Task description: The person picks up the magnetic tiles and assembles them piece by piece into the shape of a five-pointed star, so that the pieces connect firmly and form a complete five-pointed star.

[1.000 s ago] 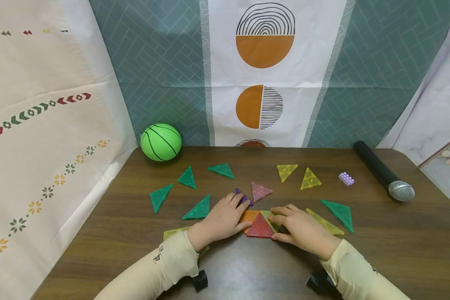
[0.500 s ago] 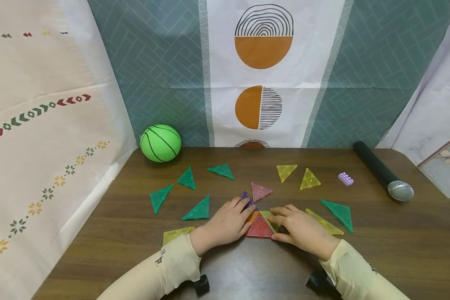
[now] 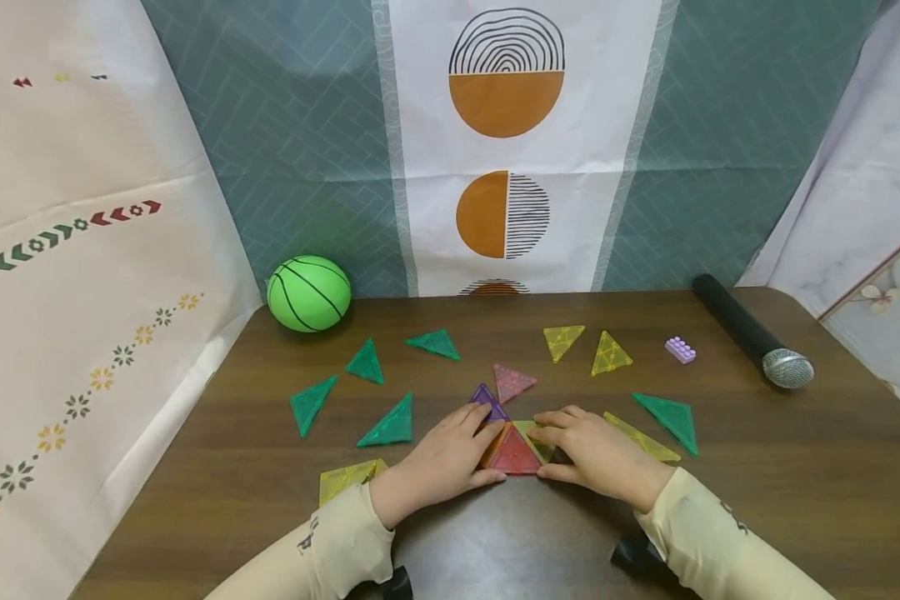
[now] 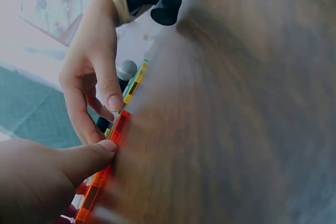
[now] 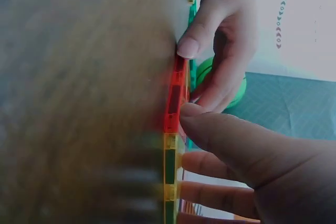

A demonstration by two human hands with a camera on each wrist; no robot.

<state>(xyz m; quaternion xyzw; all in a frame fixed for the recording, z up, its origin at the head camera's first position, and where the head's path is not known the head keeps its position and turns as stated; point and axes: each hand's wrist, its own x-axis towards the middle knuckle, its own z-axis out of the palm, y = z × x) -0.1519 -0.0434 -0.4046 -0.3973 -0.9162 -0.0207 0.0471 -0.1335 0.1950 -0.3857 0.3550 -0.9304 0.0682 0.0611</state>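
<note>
- Head: purple tile [image 3: 485, 395] has shifted over the last second — now ahead of the left hand [image 3: 446, 450], under its fingertips, lower corner at the orange tile [image 3: 497, 444]. Looks like it's being lined up with the cluster; can't tell if the edges are flush.
- Head: left thumb has dropped to the near edge of the red tile [image 3: 515, 457], between the hands. Left fingers spread, lightly bent, pressing on tiles — nothing clenched.
- Head: right hand [image 3: 592, 450] hasn't visibly moved; fingers lie on the lime tile [image 3: 544, 452], probably bracing. Pink tile [image 3: 512, 383] sits just beyond both hands, not held.
- Left wrist: thumb touches red's edge; orange runs back beneath the hand. Far fingers mostly hidden.
- Right wrist: relaxed fingers rest on lime, thumb beside red's edge. No clench. Purple's contact with orange can't be checked here.
</note>
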